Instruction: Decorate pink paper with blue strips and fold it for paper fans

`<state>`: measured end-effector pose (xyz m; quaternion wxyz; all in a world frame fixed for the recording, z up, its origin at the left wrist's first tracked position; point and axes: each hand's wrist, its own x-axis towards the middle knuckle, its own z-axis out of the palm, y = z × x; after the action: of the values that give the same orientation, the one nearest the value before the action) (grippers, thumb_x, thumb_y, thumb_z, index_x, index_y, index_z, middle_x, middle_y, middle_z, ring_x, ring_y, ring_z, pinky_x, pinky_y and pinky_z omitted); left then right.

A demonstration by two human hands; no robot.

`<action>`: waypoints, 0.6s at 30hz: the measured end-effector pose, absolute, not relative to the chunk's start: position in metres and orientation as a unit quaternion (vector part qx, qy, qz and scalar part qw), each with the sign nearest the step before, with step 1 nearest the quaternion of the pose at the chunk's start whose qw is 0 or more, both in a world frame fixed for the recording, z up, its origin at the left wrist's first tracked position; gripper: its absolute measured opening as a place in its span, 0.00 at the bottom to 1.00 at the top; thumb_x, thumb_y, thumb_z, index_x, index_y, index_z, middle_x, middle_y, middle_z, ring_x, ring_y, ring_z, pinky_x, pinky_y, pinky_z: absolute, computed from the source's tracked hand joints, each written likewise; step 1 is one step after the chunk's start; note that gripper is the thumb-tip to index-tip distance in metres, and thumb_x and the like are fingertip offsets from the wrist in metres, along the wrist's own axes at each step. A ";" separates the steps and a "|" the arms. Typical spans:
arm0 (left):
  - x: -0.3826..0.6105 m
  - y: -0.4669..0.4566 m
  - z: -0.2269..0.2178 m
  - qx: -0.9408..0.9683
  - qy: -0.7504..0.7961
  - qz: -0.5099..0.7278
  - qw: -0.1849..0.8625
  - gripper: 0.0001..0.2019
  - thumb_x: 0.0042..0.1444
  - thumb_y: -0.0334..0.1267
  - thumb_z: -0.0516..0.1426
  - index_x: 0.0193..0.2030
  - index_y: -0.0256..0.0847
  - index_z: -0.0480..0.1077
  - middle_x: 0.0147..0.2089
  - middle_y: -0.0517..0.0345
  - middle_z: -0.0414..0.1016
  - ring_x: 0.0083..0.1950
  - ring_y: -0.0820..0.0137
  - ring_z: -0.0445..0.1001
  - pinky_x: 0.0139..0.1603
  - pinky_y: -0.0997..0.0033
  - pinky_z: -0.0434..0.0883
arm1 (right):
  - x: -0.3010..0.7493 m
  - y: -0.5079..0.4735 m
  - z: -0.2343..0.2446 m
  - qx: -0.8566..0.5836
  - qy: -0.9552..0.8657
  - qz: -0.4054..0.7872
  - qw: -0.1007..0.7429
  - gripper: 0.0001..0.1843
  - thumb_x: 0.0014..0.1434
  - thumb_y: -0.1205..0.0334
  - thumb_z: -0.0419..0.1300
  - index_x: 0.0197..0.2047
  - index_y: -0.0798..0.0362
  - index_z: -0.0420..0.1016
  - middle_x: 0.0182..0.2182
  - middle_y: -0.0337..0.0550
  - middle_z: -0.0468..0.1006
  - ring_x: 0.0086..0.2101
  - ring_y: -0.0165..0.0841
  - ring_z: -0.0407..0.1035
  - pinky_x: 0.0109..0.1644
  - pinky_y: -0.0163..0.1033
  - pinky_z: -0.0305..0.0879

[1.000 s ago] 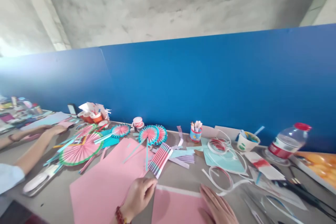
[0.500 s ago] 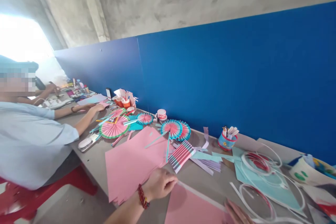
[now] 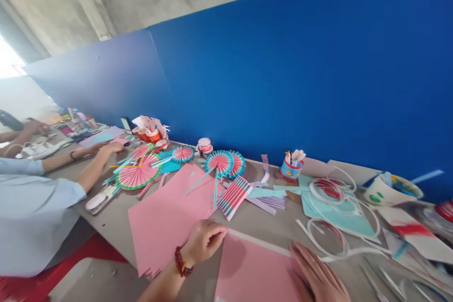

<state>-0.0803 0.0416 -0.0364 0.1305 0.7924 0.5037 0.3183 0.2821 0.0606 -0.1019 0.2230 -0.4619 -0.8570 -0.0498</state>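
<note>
My left hand (image 3: 204, 241) is curled shut, pinching the top left corner of a pink paper sheet (image 3: 251, 271) that lies on the grey table (image 3: 272, 224). A red bead bracelet circles that wrist. My right hand (image 3: 318, 276) lies flat and open on the same sheet's right side, fingers stretched out. A white strip runs along the sheet's top edge. Just beyond my left hand lie a pleated pink-and-teal folded strip (image 3: 233, 197) and a stack of larger pink sheets (image 3: 170, 217).
Round pleated paper fans (image 3: 221, 163) and a larger one (image 3: 138, 174) lie further back. A small blue pen cup (image 3: 290, 169), tape rolls (image 3: 204, 145), white paper loops (image 3: 331, 191) and a painted bowl (image 3: 391, 190) stand along the blue wall. A person in light blue sits at left, hand (image 3: 108, 147) on the table.
The view has swung back to the right and down a little. My right hand shows more fully on the sheet. My left hand keeps its pinch on the corner.
</note>
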 end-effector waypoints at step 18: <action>-0.045 0.150 0.050 0.855 0.474 0.200 0.065 0.12 0.67 0.34 0.49 0.46 0.41 0.73 0.48 0.51 0.76 0.50 0.66 0.74 0.52 0.67 0.71 | 0.265 0.049 -0.074 -0.519 -0.832 0.037 0.193 0.22 0.64 0.55 0.53 0.60 0.46 0.72 0.60 0.44 0.70 0.58 0.44 0.65 0.60 0.54 0.63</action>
<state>-0.0454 0.1496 0.0499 0.0652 0.8547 0.4743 0.2005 0.2654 0.0495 -0.0741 0.1926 -0.5195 -0.8317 0.0370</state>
